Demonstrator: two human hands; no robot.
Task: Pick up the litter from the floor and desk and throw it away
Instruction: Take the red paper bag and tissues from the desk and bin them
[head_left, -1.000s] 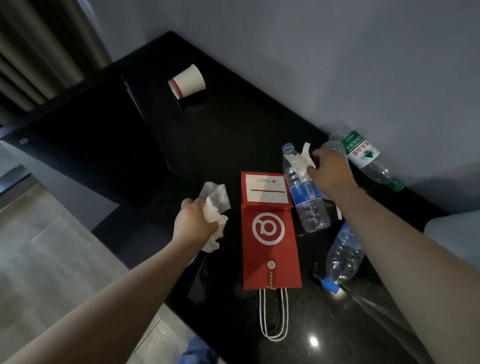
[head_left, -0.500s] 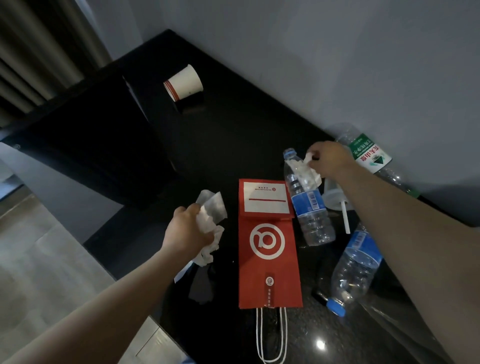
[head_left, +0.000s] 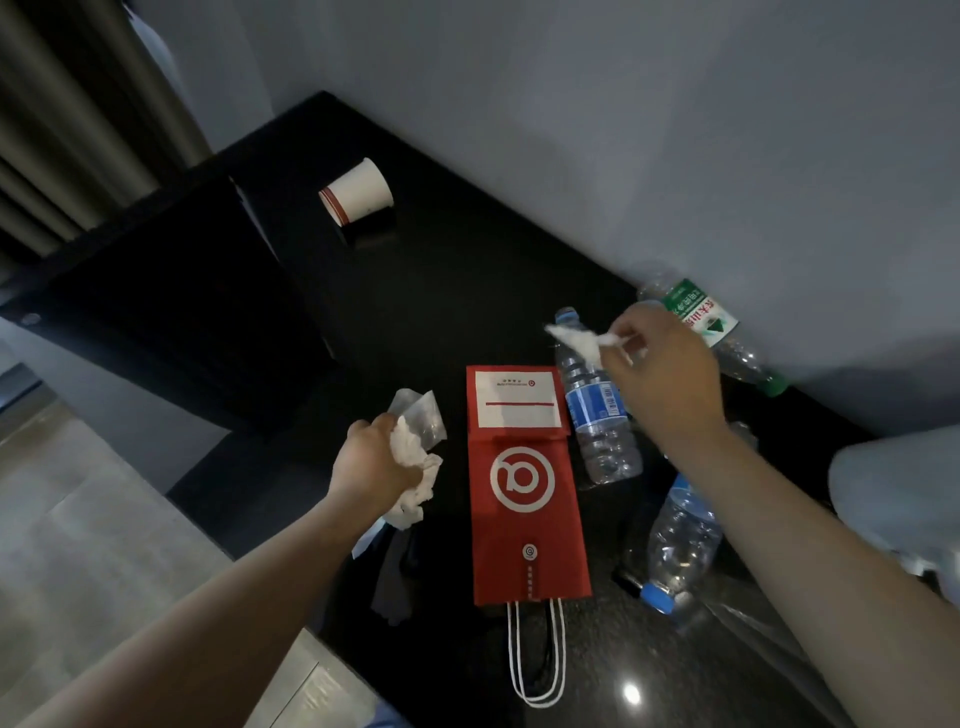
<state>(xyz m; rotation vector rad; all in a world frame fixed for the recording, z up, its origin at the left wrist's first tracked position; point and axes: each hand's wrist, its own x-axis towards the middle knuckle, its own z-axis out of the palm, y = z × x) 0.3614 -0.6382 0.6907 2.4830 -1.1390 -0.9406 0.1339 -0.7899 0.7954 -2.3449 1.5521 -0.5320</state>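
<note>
My left hand (head_left: 371, 467) grips a bunch of crumpled white tissue and clear wrapper (head_left: 415, 447) above the desk's near edge. My right hand (head_left: 660, 374) pinches a small white tissue scrap (head_left: 579, 338), lifted above a blue-label plastic bottle (head_left: 597, 415). A flat red paper bag (head_left: 522, 483) with white cord handles lies between my hands on the black desk (head_left: 467, 291). A second blue-cap bottle (head_left: 680, 540) lies under my right forearm. A green-label bottle (head_left: 711, 327) rests against the wall. A white paper cup (head_left: 356, 191) lies on its side at the far end.
The grey wall (head_left: 623, 130) runs along the desk's far side. A curtain (head_left: 78, 130) hangs at the upper left. Pale floor (head_left: 78, 519) lies below the desk's left edge. A white cushion or seat (head_left: 898, 483) sits at the right edge.
My right hand has lifted the small tissue scrap off the blue-label bottle and raised it. My left hand keeps hold of its tissue bunch with little movement.
</note>
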